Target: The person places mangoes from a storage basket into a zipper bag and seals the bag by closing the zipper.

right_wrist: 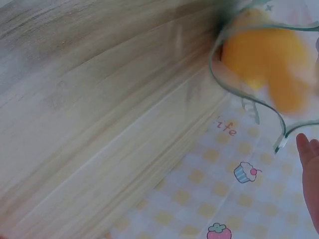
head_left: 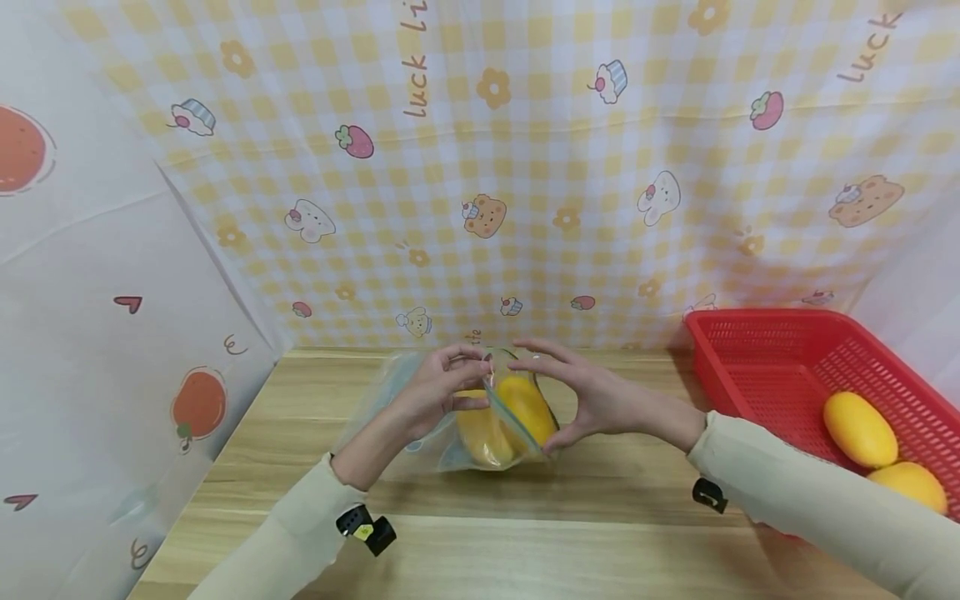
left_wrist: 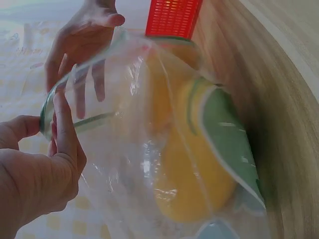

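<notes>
A clear zip bag (head_left: 459,457) with a green-edged mouth lies on the table, its mouth facing right. Two yellow mangoes (head_left: 525,407) show inside it, seen through the film in the left wrist view as well. My left hand (head_left: 441,385) pinches the rim of the bag between thumb and fingers. Around the mouth, my right hand (head_left: 603,402) is spread wide with nothing in its grasp, its thumb right at the lower rim. Through the right wrist view the bag's opening (right_wrist: 239,92) gapes, with the mangoes blurred behind it.
A red plastic basket (head_left: 765,367) stands on the right, with two more mangoes (head_left: 860,429) in it, partly behind the right sleeve. The wooden table (head_left: 480,550) ends at a checked cloth backdrop (head_left: 420,167). White cloth (head_left: 90,275) hangs on the left.
</notes>
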`<state>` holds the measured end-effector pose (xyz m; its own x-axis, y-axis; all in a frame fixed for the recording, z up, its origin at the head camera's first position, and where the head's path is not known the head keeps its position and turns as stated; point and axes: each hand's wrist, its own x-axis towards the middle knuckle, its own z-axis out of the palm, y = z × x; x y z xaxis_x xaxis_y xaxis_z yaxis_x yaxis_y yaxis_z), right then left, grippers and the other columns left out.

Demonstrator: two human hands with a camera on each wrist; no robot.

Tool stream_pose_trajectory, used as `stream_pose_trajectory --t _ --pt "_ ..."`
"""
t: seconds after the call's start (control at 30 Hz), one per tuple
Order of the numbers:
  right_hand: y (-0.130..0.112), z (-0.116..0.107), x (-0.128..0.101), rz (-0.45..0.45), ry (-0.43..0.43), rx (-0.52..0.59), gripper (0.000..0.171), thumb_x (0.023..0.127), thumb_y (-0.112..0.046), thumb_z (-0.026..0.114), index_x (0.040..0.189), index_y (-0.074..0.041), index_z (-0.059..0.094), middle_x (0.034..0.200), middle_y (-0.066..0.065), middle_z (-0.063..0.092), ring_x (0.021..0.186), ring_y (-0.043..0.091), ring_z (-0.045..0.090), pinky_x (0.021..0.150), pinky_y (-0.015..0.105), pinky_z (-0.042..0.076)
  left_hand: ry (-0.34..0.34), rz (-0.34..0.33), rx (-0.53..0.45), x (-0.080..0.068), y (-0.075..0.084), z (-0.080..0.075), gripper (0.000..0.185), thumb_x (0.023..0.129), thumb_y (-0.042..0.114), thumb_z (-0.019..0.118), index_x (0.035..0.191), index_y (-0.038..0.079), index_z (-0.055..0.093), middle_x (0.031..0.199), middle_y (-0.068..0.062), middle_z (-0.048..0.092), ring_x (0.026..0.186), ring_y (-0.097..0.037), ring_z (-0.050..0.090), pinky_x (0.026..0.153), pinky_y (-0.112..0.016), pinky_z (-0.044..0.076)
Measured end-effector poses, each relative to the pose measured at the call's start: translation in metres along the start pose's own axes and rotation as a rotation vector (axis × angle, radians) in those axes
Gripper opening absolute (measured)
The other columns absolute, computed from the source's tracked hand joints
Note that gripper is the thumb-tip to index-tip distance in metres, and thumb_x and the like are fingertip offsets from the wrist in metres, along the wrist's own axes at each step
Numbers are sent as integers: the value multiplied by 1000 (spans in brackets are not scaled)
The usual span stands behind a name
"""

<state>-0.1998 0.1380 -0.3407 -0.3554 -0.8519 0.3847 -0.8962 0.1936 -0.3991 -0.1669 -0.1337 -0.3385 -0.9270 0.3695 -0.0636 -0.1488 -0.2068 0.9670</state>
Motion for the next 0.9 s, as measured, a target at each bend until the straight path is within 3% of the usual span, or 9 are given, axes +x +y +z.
stream_pose_trajectory --t 0.33,0.73,0.9 --pt "4 -11 -6 25 40 6 102 70 -40 96 152 -9 43 161 14 28 144 36 31 106 61 41 71 67 9 -2 10 -2 20 101 7 59 117 -4 54 106 -10 61 86 -18 63 75 -35 62" --pt "11 -17 -33 114 21 -16 100 72 -46 93 153 -13 44 162 8 27 144 33 32 108 56 41 43 38 38 -7 13 -8 24 101 9 62 120 -4 54 111 -11 60 89 -19 63 78 -37 61" --pt "12 -23 -46 169 7 -28 101 72 -40 95 154 -16 42 163 8 27 144 32 32 106 59 42 40 4 71 -9 10 -11 28 100 11 65 121 -5 55 112 -11 60 88 -19 61 75 -36 62"
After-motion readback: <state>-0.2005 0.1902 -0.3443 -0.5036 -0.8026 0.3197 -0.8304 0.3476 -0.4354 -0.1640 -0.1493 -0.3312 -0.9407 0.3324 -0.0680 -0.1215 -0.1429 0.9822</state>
